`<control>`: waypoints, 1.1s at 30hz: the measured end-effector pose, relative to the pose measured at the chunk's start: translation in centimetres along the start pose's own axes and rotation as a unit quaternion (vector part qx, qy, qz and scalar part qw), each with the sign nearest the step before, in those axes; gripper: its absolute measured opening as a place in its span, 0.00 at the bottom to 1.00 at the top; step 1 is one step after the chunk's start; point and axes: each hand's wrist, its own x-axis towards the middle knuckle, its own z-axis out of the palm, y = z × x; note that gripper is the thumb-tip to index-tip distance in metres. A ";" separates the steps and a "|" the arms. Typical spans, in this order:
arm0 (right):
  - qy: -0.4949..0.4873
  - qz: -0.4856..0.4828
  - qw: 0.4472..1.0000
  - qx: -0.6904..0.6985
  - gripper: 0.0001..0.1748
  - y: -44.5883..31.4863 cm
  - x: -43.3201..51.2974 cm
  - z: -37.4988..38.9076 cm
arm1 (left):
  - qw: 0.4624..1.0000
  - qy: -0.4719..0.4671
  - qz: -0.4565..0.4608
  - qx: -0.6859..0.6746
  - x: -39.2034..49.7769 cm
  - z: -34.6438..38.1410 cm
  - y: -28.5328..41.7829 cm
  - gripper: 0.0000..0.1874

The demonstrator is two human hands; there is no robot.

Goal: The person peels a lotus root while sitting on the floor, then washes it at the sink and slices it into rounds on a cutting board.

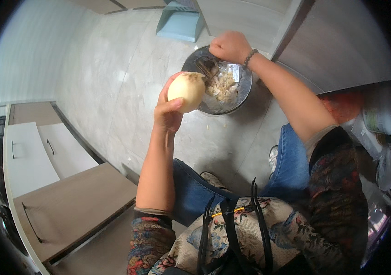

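Note:
My left hand (168, 115) holds a large, round, pale-yellow peeled fruit or vegetable (187, 93). Brown patches mark its top, and a small flap sticks out on its right side. Closed in a fist, my right hand (231, 46) is over the far rim of a dark round waste bin (246, 91). Whether it grips a tool is hidden from this angle. Pale peelings (222, 87) and a clear plastic package with a white label (233, 73) lie inside the bin. Dark brown strips (208, 70) show between the fruit and my right hand; what they are is unclear.
A light-blue dustpan (180, 25) stands on the grey tiled floor (140, 68) beyond the bin. Cabinets with white drawer fronts (30, 154) are at left. To the right, a grey panel (340, 41) rises near my forearm, with a red bag (343, 105) and plastic containers below.

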 end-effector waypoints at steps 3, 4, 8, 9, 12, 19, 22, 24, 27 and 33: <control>-0.004 -0.017 0.998 0.064 0.16 -0.5 0.5 -0.6 | 0.998 0.029 0.005 0.056 0.2 0.1 -0.5 0.40; 0.002 -0.040 0.997 0.071 0.16 -0.7 0.6 -1.0 | 0.997 0.032 0.001 0.075 0.3 0.1 -0.4 0.39; -0.028 -0.111 0.992 0.060 0.16 -2.5 0.6 -0.9 | 0.993 0.035 0.010 0.115 0.6 -0.1 -1.1 0.38; -0.049 -0.126 0.990 0.049 0.16 -2.8 0.5 -0.8 | 0.993 0.028 0.021 0.111 0.6 0.0 -1.1 0.38; -0.047 -0.073 0.995 -0.050 0.17 0.8 -0.1 -0.1 | 0.997 -0.004 0.057 0.059 0.0 0.6 -0.6 0.38; 0.021 -0.068 0.996 0.047 0.15 -0.3 0.4 -1.6 | 0.983 0.039 0.069 0.167 0.3 0.5 0.1 0.38; -0.036 -0.109 0.993 0.033 0.15 -2.5 0.5 -1.2 | 0.966 0.047 0.058 0.248 0.3 0.8 -0.3 0.38; -0.037 -0.124 0.991 0.018 0.16 -2.2 0.1 -0.5 | 0.977 0.038 0.066 0.201 0.0 0.6 -0.7 0.38; -0.087 -0.036 0.985 -0.146 0.17 1.5 -0.6 -0.3 | 0.987 0.014 0.115 0.112 -0.2 1.0 0.0 0.38; -0.012 -0.066 0.998 0.007 0.17 -0.9 0.8 -1.9 | 0.982 0.046 0.085 0.164 0.3 0.1 0.0 0.40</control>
